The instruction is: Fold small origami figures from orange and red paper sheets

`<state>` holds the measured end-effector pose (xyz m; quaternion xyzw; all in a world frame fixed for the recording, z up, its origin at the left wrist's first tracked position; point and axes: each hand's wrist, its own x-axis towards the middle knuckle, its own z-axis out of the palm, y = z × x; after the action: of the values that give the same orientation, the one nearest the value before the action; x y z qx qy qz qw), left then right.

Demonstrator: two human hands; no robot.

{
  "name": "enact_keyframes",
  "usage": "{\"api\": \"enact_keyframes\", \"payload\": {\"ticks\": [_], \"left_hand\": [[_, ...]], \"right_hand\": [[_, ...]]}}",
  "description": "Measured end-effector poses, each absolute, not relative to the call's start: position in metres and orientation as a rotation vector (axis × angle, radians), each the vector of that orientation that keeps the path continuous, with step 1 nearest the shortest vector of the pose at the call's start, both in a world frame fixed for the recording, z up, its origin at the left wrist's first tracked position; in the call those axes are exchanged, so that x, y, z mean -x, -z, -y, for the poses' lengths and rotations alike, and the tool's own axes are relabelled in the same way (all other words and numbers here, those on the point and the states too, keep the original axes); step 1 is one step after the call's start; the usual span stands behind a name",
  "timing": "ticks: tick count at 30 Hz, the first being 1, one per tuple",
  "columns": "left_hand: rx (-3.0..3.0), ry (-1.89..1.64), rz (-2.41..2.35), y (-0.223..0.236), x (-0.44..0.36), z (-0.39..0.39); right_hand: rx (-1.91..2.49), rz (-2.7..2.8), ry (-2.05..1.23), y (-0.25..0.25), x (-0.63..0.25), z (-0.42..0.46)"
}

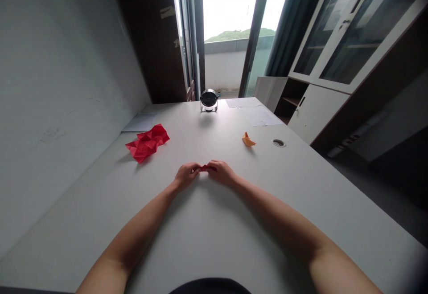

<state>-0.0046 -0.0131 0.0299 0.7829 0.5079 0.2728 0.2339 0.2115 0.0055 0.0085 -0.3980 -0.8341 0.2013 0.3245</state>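
Between my two hands is a small piece of folded red paper (203, 168), held low over the white table. My left hand (187, 173) pinches its left end, fingers closed. On the other end my right hand (220, 171) is closed too, and its fingers hide much of the paper. Only a narrow red strip with a small peak shows in the gap. A creased red paper (147, 143) lies to the left, beyond my left hand. An orange folded paper figure (248, 140) sits beyond my right hand, to the right.
At the far side of the white table (207, 231) stands a small round black device (209, 99) on a metal stand. White sheets (262, 116) lie at the back right, another sheet (139, 122) at the back left. A round cable hole (278, 143) is near the right edge.
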Motion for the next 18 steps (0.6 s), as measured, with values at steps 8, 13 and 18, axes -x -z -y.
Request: {"api": "enact_keyframes", "payload": {"ticks": [8, 13, 18], "left_hand": [[-2.158, -0.741, -1.400, -0.0288, 0.0049, 0.0125], [-2.162, -0.752, -1.394, -0.0287, 0.0049, 0.0122], [-2.166, -0.766, -1.389, -0.0267, 0.0054, 0.0112]], "right_hand": [[1.044, 2.191, -0.530, -0.0092, -0.2106, -0.0052], [1.050, 2.184, -0.544, -0.0112, -0.2102, -0.0048], [1.044, 2.180, -0.535, -0.0096, -0.2102, -0.0052]]}}
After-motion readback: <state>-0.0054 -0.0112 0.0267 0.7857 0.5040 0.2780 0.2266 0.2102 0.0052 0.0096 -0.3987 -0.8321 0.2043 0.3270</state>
